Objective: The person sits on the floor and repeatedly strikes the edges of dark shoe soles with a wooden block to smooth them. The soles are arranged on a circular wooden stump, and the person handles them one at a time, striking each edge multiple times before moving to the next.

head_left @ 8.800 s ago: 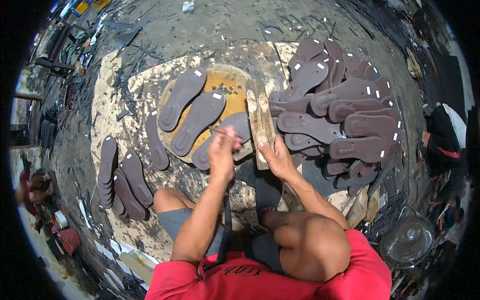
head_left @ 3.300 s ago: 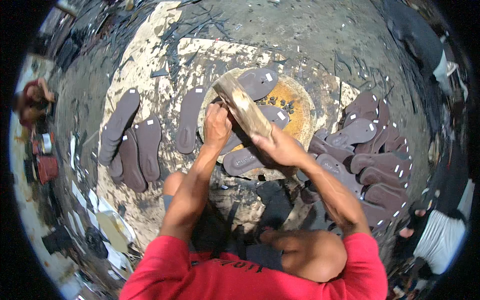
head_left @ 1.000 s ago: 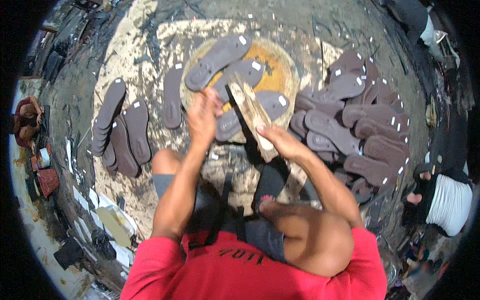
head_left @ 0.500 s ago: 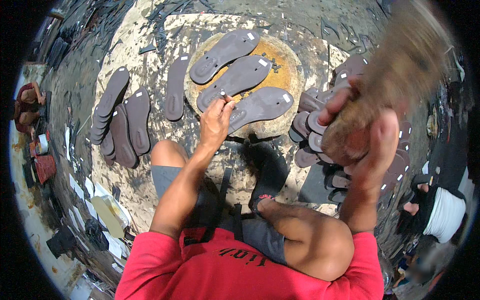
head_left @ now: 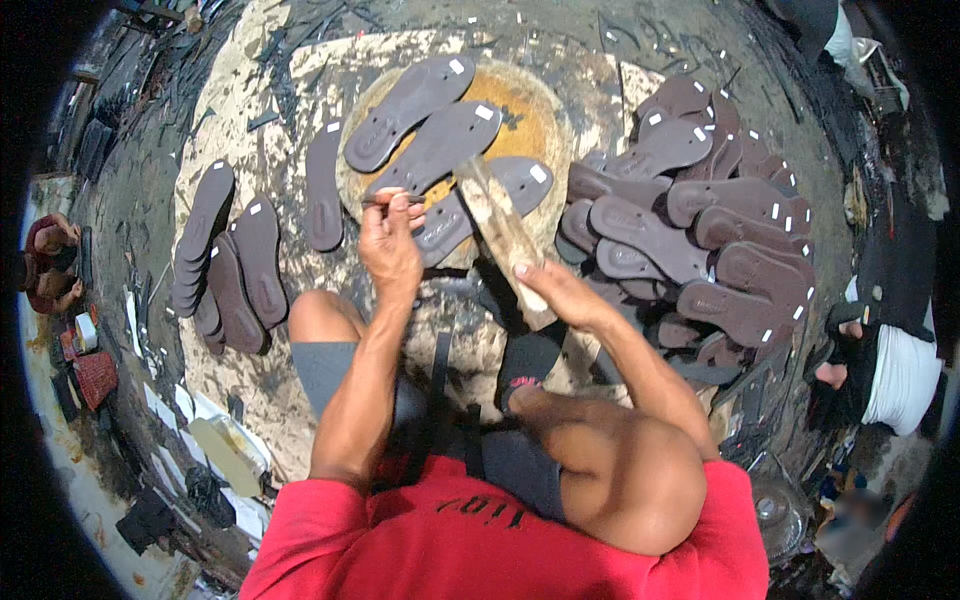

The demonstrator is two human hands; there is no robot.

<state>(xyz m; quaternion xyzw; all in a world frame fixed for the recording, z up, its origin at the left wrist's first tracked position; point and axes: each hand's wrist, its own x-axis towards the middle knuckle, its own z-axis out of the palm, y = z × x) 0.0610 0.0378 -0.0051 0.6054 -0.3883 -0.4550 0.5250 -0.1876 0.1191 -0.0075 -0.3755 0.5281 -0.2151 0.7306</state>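
Left hand [head_left: 392, 245]: fingers closed around a short dark rod [head_left: 392, 201], held roughly crosswise; its tip can't be made out. Right hand [head_left: 562, 292]: fingers gripped on the near end of a wooden bar [head_left: 503, 235], thumb laid on top. The bar's far end is pointed forward and left from the right fingers. Bar-to-sole contact can't be told.

Laid on the round board [head_left: 538, 98], ahead of both sets of fingers:
- middle sole [head_left: 445, 145]: heel end just beyond the left fingers, partly hidden by them
- upper sole [head_left: 412, 110]: farther beyond the left fingers
- lowest sole [head_left: 525, 182]: heel just right of the left fingers, crossed over by the bar

All three are dark brown, each marked with a white label [head_left: 485, 113] at the toe end.

One single sole [head_left: 324, 190] is set flat to the left of the left fingers, off the board. Well left of those fingers, more soles [head_left: 240, 280] are grouped, partly overlapped. Right of the right fingers, a big sole heap [head_left: 700, 240] is piled. Board and soles are carried on a patchy cream-and-black sheet [head_left: 265, 405].
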